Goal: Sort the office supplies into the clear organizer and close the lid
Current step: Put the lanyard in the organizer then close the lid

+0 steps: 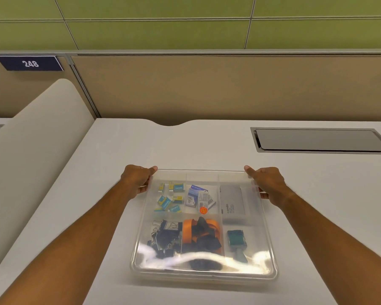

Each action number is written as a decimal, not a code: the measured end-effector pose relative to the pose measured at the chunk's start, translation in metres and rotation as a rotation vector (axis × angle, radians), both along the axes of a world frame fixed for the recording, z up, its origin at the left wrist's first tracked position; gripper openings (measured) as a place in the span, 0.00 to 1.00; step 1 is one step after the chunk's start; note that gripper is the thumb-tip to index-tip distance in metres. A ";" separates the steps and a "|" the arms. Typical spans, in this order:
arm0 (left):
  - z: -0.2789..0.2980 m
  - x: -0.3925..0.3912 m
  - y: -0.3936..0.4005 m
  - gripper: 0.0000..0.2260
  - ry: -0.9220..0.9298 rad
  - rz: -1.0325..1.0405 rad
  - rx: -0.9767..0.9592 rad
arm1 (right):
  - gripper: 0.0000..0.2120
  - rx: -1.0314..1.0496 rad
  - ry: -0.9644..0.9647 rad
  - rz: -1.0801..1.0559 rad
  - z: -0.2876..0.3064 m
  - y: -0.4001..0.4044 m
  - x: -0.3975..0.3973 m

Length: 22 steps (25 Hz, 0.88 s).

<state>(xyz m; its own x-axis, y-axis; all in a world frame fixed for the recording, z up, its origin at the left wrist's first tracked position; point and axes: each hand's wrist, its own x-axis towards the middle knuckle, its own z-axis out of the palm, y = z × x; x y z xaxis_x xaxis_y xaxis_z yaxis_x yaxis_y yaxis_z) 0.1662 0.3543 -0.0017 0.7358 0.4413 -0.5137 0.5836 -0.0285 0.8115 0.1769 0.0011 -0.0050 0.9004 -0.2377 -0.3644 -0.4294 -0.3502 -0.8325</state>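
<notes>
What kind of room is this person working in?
Most likely an open-plan office cubicle: a fabric partition behind a white desk, a numbered sign, 248, and a cable hatch set into the desk.

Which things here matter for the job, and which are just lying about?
Job: clear organizer; lid; staple boxes; binder clips; orange strap; left hand; right hand.

Lying about: desk hatch; number sign.

The supporting surface is a pale grey desk (207, 146) with a curved notch in its far edge; a grey rectangular hatch (319, 140) is set flush into the far right area; a clear organizer (204, 272), lid on, lies directly on the desk near the front edge, well apart from the hatch.
</notes>
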 end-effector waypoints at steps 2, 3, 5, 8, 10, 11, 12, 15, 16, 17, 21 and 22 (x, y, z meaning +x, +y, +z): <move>-0.002 0.000 -0.001 0.12 -0.008 -0.001 0.012 | 0.22 -0.012 0.003 0.003 -0.001 0.000 0.000; -0.003 0.000 -0.002 0.12 -0.009 -0.003 0.019 | 0.22 -0.008 0.007 0.002 -0.002 0.000 0.000; -0.005 0.000 -0.002 0.13 -0.005 -0.003 0.021 | 0.23 0.004 0.015 -0.001 -0.003 0.000 0.000; -0.003 0.000 -0.001 0.13 -0.003 0.001 0.008 | 0.23 0.000 0.025 0.000 -0.003 0.000 0.002; -0.001 0.000 -0.002 0.11 0.010 -0.016 0.007 | 0.23 0.004 0.035 -0.008 -0.003 0.000 0.002; 0.000 0.000 -0.002 0.09 0.011 -0.036 0.014 | 0.23 0.003 0.039 -0.003 -0.003 0.000 0.003; 0.001 -0.001 -0.003 0.08 0.001 -0.060 0.034 | 0.22 -0.014 0.033 0.011 -0.002 0.001 0.004; 0.005 0.001 -0.010 0.02 -0.094 -0.136 0.178 | 0.19 -0.149 -0.067 0.087 0.004 0.007 0.012; 0.007 0.003 -0.015 0.02 -0.137 -0.168 0.236 | 0.20 -0.195 -0.100 0.129 0.007 0.012 0.016; 0.010 0.005 -0.022 0.02 -0.161 -0.212 0.283 | 0.22 -0.235 -0.112 0.184 0.010 0.019 0.020; 0.013 0.016 -0.055 0.18 -0.042 -0.411 0.402 | 0.31 -0.436 0.032 0.379 0.008 0.050 0.028; 0.011 0.018 -0.060 0.22 0.001 -0.427 0.443 | 0.32 -0.472 0.075 0.386 0.006 0.055 0.029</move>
<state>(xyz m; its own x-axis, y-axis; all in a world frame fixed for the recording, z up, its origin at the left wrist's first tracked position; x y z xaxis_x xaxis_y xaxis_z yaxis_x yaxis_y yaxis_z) 0.1845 0.2947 0.0097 0.8942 0.2793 -0.3499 0.4472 -0.5944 0.6684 0.2059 0.0560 0.0013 0.9296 -0.0510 -0.3651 -0.2497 -0.8157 -0.5218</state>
